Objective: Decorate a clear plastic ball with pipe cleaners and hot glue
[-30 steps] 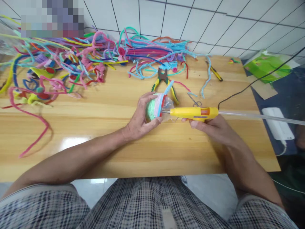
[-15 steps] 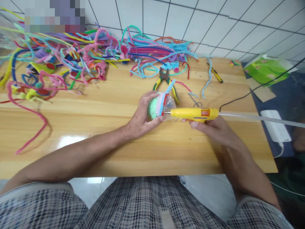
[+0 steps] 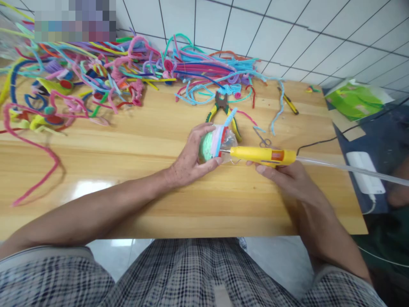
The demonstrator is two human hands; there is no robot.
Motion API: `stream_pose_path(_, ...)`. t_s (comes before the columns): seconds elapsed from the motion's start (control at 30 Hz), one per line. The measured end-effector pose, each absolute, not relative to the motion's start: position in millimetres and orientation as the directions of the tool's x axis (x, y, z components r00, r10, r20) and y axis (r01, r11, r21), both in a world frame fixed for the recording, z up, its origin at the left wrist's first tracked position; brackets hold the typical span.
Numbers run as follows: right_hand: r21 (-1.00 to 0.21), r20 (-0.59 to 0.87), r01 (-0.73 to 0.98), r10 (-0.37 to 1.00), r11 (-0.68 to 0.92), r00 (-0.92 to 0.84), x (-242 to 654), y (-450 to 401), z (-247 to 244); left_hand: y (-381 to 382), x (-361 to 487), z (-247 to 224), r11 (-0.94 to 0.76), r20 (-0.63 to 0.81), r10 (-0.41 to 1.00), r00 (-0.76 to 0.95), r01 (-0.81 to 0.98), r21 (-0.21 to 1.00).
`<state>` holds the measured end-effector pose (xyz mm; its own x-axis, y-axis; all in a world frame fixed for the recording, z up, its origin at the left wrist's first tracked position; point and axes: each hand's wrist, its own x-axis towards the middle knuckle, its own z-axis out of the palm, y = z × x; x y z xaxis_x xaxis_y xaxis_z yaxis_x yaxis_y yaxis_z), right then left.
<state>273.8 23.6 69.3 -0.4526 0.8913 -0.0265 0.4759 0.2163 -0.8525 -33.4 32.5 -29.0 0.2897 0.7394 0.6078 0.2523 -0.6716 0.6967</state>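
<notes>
Black cable [image 3: 319,141] has dropped lower at right of frame since the earlier view; rear of the yellow glue gun [image 3: 255,154] has dipped slightly.

Wound piece [image 3: 208,146], near mid-frame: rounded, pale green strands at its left end, then lilac, light blue and red bands, clear crinkled plastic at its right end. Light blue strip [image 3: 230,117] sticks up from the bands. Piece is on its side, green end left.

Left hand [image 3: 188,160] curved round the green end, closed on it: fingers over the top, thumb along the lower edge, bands and plastic reaching out rightward. Right hand [image 3: 292,177] closed round the glue gun from below, metal nozzle at the bands. Clear stick [image 3: 348,167] trails from the gun's rear.

Count: one wound piece, one glue gun. One pair of pliers [image 3: 221,100], jaws up, just behind the piece. One pair of scissors [image 3: 264,143], one yellow-and-black cutter [image 3: 290,102] on the table [image 3: 198,213]. One white box [image 3: 365,172], right; one green packet [image 3: 356,101], upper right. Fuzzy stems [image 3: 204,68], upper left to upper middle, too tangled to count.
</notes>
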Motion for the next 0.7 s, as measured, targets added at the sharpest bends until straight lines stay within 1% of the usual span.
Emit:
stream_pose_path(0.2, -0.863, -0.068, 0.475, 0.894, 0.17, -0.444, 275.2, 21.0, 68.0, 31.4, -32.7, -28.6, -0.667, 0.608, 0.743, 0.28, 0.239, 0.706)
stream_pose_path(0.53, -0.853, 0.024, 0.456, 0.893, 0.252, -0.449, 272.1, 21.3, 69.4, 31.5, -31.7, -29.8, -0.668, 0.615, 0.743, 0.263, 0.235, 0.706)
stream_pose_path(0.7, -0.824, -0.002, 0.511, 0.899, 0.246, -0.438, 275.2, 18.4, 70.8, 31.1, -33.0, -27.8, -0.663, 0.601, 0.748, 0.282, 0.254, 0.705)
